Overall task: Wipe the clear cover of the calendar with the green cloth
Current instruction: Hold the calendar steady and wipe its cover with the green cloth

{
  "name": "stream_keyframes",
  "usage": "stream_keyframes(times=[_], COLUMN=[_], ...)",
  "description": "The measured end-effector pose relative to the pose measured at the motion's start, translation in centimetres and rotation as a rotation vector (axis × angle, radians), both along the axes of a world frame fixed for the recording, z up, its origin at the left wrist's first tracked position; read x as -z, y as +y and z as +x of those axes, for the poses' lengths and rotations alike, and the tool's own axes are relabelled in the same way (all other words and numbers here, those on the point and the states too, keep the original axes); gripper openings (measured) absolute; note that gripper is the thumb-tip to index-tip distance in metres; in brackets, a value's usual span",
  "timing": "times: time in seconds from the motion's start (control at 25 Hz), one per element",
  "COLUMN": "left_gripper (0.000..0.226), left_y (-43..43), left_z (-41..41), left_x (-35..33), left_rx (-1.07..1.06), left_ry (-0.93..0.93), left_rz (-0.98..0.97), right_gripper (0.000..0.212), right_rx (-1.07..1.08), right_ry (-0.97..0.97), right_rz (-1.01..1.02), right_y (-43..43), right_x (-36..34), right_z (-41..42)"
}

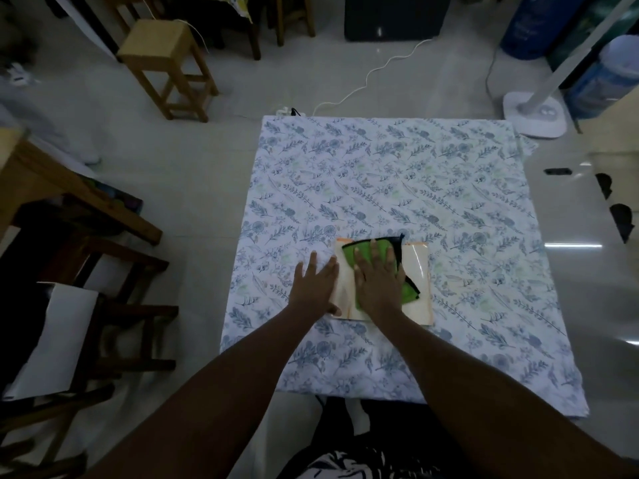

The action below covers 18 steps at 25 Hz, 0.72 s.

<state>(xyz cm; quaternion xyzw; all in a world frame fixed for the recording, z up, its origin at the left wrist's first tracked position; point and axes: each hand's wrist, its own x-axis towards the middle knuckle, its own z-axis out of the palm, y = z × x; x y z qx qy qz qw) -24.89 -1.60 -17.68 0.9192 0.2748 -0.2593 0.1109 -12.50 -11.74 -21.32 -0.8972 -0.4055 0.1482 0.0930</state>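
Note:
The calendar (416,271), pale with a glossy clear cover and orange edges, lies flat on a table draped in a leaf-print cloth (397,174). A green cloth (408,292) with black trim is spread over the calendar's left and middle part. My right hand (378,278) presses flat on the green cloth, fingers spread and pointing away from me. My left hand (316,288) lies flat beside it, palm down on the calendar's left edge and the tablecloth, thumb touching the calendar's near left corner.
A wooden stool (166,60) stands on the tiled floor at the back left. A white cable (366,81) runs to the table's far edge. A fan base (534,114) sits at the back right. Dark wooden furniture (86,257) crowds the left.

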Motion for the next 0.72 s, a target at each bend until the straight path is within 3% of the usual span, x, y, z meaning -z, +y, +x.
stream_keyframes(times=[0.2,0.44,0.56,0.64,0.72], left_gripper=[0.131,0.135,0.134,0.132,0.131], left_y=[-0.1,0.1,-0.1,0.1,-0.3], left_z=[-0.5,-0.4,-0.7,-0.3,0.1], left_x=[0.6,0.4,0.6,0.3,0.1], left_rx=[-0.162,-0.223,-0.21,-0.21,-0.19], left_ry=[-0.031,-0.015,0.008,0.013,0.01], left_rz=[0.025,-0.033,-0.021,-0.004,-0.009], right_gripper=[0.047,0.05,0.047,0.046,0.046], right_rx=[-0.261,-0.104,-0.335,-0.48,-0.342], right_ry=[-0.032,0.021,-0.019,-0.01,-0.017], right_rz=[-0.01,0.003,-0.028,-0.003,-0.043], right_y=[-5.4,1.6,-4.5,-6.5,-5.3], right_x=[0.7,0.1,0.6,0.6,0.6], right_z=[-1.0,0.0,-2.0,1.0,4.5])
